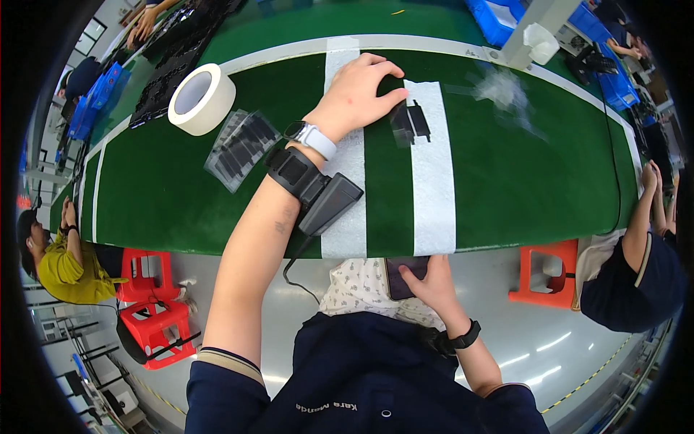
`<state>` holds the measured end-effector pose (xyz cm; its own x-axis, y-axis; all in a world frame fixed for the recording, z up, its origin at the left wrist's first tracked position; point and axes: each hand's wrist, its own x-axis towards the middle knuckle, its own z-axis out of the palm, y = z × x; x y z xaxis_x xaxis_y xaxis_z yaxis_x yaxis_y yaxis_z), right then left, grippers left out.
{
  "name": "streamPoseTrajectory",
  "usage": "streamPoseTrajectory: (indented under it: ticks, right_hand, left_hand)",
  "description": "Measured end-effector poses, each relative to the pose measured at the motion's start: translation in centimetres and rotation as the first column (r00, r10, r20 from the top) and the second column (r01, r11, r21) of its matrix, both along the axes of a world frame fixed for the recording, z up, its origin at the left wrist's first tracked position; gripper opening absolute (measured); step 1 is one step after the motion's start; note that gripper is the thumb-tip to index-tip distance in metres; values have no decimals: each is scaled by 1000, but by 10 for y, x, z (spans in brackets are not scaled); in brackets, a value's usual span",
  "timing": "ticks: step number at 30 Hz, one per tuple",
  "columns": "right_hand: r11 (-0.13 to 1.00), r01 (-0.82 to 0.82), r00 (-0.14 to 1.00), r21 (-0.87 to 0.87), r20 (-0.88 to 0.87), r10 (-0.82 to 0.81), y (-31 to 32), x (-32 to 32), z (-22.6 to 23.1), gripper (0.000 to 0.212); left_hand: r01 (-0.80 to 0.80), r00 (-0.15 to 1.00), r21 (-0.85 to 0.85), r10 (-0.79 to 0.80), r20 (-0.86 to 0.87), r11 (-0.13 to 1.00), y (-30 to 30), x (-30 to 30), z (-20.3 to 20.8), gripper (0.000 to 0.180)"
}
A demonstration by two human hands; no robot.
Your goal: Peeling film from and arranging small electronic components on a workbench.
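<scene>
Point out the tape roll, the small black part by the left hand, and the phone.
tape roll (202, 99), head view, on its side wall.
small black part (413, 121), head view, its middle.
phone (402, 278), head view, dark screen.

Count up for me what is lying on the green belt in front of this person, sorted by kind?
Roll of masking tape: 1
Clear packet of black parts: 1
Small black part on the white stripe, by the left hand: 1
Crumpled clear wrapper: 1
Total: 4
The right hand holds a dark phone in the lap, off the belt.
</scene>
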<state>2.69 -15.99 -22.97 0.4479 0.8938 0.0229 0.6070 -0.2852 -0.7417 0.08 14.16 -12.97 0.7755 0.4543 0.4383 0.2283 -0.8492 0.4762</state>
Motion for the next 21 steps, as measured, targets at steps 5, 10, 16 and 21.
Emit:
streamPoseTrajectory:
  ticks: [5,10,16,21]
  right_hand:
    - [997,76,985,31,-160,-70,-11,-10,3,82]
    - [978,201,978,-56,72,-197,-8,-30,16,96]
    - [961,228,974,-156,40,-224,-14,-26,23,98]
    - [968,63,998,-244,4,-64,-32,-14,30,90]
  left_hand:
    - [27,1000,13,-27,-4,1000,5,-4,1,32]
    - [61,994,-36,-64,-88,997,5,-4,9,33]
    - [99,994,-56,-102,-50,993,11,-6,6,33]
    - [125,992,3,-125,10,992,22,-2,1,34]
